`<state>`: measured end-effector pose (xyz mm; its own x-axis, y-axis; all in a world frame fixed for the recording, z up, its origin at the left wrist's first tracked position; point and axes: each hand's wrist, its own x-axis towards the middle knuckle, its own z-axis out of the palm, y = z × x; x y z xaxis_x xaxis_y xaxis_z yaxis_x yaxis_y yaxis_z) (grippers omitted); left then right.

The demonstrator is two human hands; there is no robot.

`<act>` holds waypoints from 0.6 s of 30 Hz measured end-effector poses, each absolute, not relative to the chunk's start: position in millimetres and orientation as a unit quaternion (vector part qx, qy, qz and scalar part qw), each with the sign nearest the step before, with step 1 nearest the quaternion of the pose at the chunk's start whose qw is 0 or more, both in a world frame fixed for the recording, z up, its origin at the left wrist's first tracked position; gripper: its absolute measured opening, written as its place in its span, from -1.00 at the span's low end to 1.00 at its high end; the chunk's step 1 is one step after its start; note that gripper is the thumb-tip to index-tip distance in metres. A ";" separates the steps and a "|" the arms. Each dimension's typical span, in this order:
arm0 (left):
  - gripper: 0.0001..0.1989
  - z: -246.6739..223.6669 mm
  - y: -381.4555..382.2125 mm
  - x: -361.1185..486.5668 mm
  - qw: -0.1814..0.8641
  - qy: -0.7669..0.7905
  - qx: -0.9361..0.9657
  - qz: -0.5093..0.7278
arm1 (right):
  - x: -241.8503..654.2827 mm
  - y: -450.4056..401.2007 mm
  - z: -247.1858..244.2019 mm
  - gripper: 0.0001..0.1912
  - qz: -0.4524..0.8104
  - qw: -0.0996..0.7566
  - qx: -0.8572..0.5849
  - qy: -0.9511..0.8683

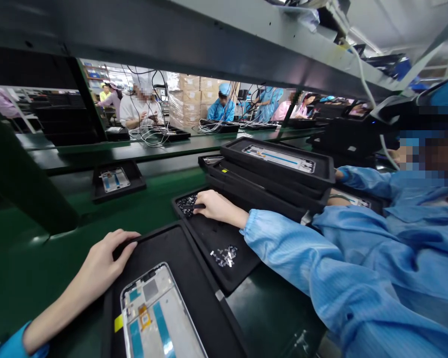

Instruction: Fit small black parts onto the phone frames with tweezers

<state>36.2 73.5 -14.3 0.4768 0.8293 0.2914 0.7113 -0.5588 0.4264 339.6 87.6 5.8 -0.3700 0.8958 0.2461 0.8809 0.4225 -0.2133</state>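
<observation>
Phone mid-frame (155, 313) | place: your black tray (160, 239) | handling: light, thin, fragile; take by edges | left hand (104, 263): curled over tray rim | right hand (218, 206): pinching dark tool (198, 206) among screws (186, 205)

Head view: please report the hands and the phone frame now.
Left hand on tray rim, beside phone frame. Right hand not in view. Co-worker's hand at next screw tray.
</observation>
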 end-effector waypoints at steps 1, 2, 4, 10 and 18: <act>-0.64 -14.1 73.1 36.2 0.129 0.455 0.849 0.236 | 338.2 86.3 6.9 -0.86 0.018 0.158 -0.539 -0.827; -0.64 -13.9 72.8 36.2 0.135 0.456 0.847 0.235 | 336.9 85.3 8.1 -0.87 0.014 0.153 -0.541 -0.827; -0.64 -13.0 72.2 36.6 0.142 0.459 0.846 0.233 | 334.8 84.4 10.2 -0.87 0.008 0.142 -0.546 -0.825; -0.62 -9.9 71.4 38.9 0.137 0.456 0.846 0.239 | 330.6 82.4 15.8 -0.87 -0.004 0.113 -0.559 -0.821; -0.61 -9.8 71.1 39.9 0.143 0.463 0.841 0.240 | 328.1 73.9 19.8 -0.81 -0.012 0.078 -0.546 -0.834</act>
<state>39.9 71.1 -9.8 0.4569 0.8469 0.2719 0.7099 -0.5314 0.4622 328.1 73.9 19.8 -0.3920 0.9087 0.1436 0.9125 0.4038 -0.0646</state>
